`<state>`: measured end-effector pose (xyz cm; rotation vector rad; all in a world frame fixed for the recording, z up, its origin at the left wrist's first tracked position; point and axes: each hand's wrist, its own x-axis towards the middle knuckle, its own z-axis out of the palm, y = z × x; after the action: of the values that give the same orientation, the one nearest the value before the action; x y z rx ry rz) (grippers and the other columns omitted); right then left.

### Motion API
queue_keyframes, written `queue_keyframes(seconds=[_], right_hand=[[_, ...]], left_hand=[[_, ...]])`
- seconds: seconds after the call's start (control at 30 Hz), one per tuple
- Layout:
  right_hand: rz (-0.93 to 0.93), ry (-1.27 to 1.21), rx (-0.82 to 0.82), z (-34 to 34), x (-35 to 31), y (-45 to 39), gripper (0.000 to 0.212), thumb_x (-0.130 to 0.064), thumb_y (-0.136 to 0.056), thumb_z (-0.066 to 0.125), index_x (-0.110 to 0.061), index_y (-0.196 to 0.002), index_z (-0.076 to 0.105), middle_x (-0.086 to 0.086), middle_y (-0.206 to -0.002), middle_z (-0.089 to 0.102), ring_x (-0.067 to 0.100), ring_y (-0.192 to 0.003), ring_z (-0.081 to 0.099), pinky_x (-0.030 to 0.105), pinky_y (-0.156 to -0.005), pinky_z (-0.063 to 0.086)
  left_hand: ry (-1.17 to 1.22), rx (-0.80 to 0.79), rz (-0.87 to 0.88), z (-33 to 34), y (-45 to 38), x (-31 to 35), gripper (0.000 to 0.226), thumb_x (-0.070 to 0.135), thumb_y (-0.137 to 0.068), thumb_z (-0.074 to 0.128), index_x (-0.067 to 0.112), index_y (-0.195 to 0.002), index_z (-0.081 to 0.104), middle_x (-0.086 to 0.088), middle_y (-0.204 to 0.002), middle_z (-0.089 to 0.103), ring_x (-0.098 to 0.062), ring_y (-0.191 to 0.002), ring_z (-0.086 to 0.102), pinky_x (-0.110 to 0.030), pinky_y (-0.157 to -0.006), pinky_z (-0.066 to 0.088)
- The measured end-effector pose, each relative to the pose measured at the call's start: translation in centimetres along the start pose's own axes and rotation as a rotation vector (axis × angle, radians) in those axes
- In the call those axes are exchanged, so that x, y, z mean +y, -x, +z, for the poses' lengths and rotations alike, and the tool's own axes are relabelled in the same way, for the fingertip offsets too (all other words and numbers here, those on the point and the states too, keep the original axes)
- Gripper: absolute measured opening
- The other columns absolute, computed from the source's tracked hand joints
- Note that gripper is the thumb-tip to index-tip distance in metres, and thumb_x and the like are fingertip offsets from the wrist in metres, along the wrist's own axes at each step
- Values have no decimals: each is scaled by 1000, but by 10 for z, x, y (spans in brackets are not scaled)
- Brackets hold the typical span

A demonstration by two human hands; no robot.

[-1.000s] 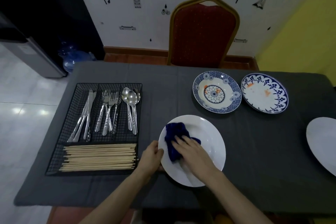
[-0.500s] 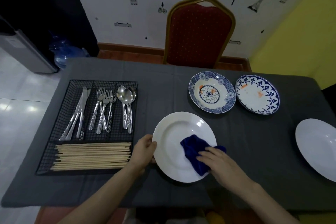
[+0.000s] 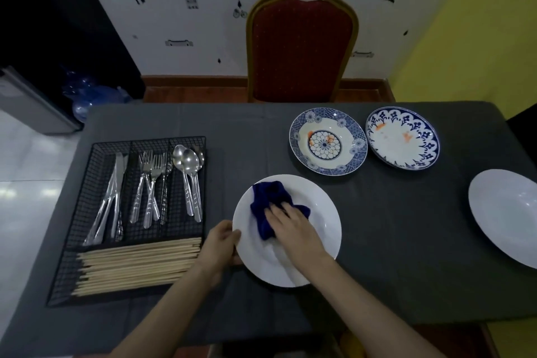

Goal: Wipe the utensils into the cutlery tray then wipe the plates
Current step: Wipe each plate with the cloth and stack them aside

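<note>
The person's left hand [image 3: 222,244] curls over the near-left rim of the white plate [image 3: 316,212], a steadying grip with the thumb on top of the edge. The right hand [image 3: 290,225] lies flat, fingers stretched out, pressing a dark blue cloth [image 3: 268,202] onto the plate's left half rather than clutching it.

What worries me is the plate itself. It sits near the front of the desk [image 3: 377,241] on a grey tablecloth, and a hard sideways push could, I think, make it skate or drag the cloth into wrinkles if the left hand lets go of the rim. The rag is bunched up, so it may also pass over patches and leave them unwiped. The cutlery tray [image 3: 98,160] is just beside the left wrist; a careless elbow could jog the chopsticks [image 3: 139,264] lying across its front compartment.

The white plate looks glossy, with no stain I can make out. Farther back, well apart from the hands, the blue patterned bowl-plate [image 3: 328,141] and the blue-rimmed plate [image 3: 402,138] beside it both carry orange smears, so they appear yet to be cleaned. Another white plate [image 3: 505,212] sits at the right edge. Knives [image 3: 112,195], forks [image 3: 151,183] and spoons [image 3: 190,180] already lie sorted in the tray's back compartments.
</note>
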<state>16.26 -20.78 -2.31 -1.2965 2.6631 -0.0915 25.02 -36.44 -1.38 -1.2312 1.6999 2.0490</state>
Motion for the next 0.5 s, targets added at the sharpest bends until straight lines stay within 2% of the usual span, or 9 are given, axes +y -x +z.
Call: queue_keyframes(seconds=[0.07,0.1,0.2,0.3,0.4,0.5], right_hand=[[64,5,1,-4,18,4,70,-11,-50,85,-10,-117,65,7,-115,66,29,-104,62,39,-84,53],[87,9,7,-6,27,8,69,-9,-46,86,-11,-112,67,5,-111,68,29,-99,63,39,-80,54],[93,30,25,-12,52,31,65,-6,-47,86,-12,-109,68,3,-104,68,26,-97,63,39,-79,53],[52,26,-17,-20,51,59,63,-10,-44,88,-17,-104,69,-1,-98,68,22,-92,64,37,-80,53],[-41,-77,-85,-24,47,82,64,-9,-49,86,-21,-109,68,-4,-107,68,18,-102,62,34,-92,47],[-121,-174,-120,-12,40,78,58,-5,-77,68,-19,-132,54,-1,-135,55,21,-127,45,31,-107,27]], left_hand=[[23,2,4,1,-1,-2,15,0,-97,44,-1,-108,55,-10,-78,62,-22,-64,61,-37,-55,59],[28,7,10,2,-1,-4,15,0,-97,44,-1,-108,55,-9,-75,62,-21,-61,60,-37,-56,58],[23,30,22,6,-1,-6,16,2,-98,44,2,-108,56,-8,-76,63,-20,-62,61,-36,-56,57],[29,38,27,8,-1,-5,17,1,-98,43,4,-107,56,-8,-74,62,-18,-58,59,-31,-49,54],[1,35,42,12,-1,-6,16,2,-97,43,6,-104,56,-7,-73,61,-17,-57,58,-28,-46,52],[-50,18,51,13,-1,-4,15,5,-97,43,9,-104,56,-9,-81,63,-20,-69,62,-32,-52,55]])
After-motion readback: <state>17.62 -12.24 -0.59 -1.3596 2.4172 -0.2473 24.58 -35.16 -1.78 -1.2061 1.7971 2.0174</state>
